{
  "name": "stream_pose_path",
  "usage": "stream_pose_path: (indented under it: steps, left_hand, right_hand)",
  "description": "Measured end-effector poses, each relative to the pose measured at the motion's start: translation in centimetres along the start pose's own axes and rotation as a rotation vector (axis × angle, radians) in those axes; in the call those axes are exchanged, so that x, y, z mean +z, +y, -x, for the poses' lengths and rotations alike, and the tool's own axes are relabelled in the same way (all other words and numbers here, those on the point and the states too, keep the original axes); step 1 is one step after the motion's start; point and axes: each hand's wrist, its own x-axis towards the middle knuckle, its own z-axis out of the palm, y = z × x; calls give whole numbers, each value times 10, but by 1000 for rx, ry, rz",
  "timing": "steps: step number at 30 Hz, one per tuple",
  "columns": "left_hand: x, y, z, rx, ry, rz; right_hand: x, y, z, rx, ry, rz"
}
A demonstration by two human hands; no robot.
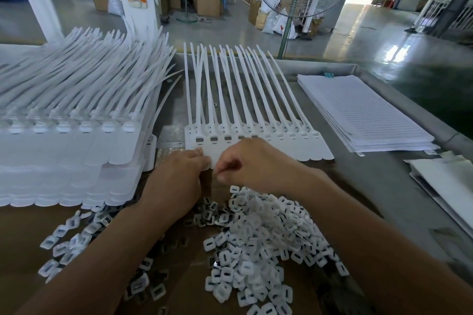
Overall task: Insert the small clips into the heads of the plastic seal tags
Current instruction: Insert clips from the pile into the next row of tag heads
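Observation:
A row of joined white seal tags (289,147) lies flat ahead of me, tails pointing away. Several heads at its left end hold small metal-faced clips (213,138); those to the right show bare holes. My left hand (176,176) rests on the row's near left corner, fingers lying flat on the flag. My right hand (245,163) hovers just right of it with fingers curled, thumb and forefinger pinched together; whether a clip sits between them is hidden. A heap of loose white clips (263,240) lies under my right wrist.
A tall stack of white seal tag rows (71,140) fills the left side. More clips (66,240) are scattered on brown cardboard at the near left. A pile of lined white sheets (366,112) lies to the right, inside the metal table rim (399,100).

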Motion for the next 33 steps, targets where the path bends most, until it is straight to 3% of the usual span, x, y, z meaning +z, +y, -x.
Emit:
stream_pose_path:
  steps: [4,16,27,33]
  left_hand:
    - [-3,0,0,10,-27,9]
    - [-4,2,-1,26,-24,9]
    - [3,0,-2,-13,25,-16]
    - [7,-3,-4,-20,20,11]
  right_hand:
    - [17,-5,-1,-40,-88,100]
    - [31,-1,-4,-37,-42,46]
    - [-1,33,-2,142,273,-209]
    - [-16,79,-16,319,509,-174]
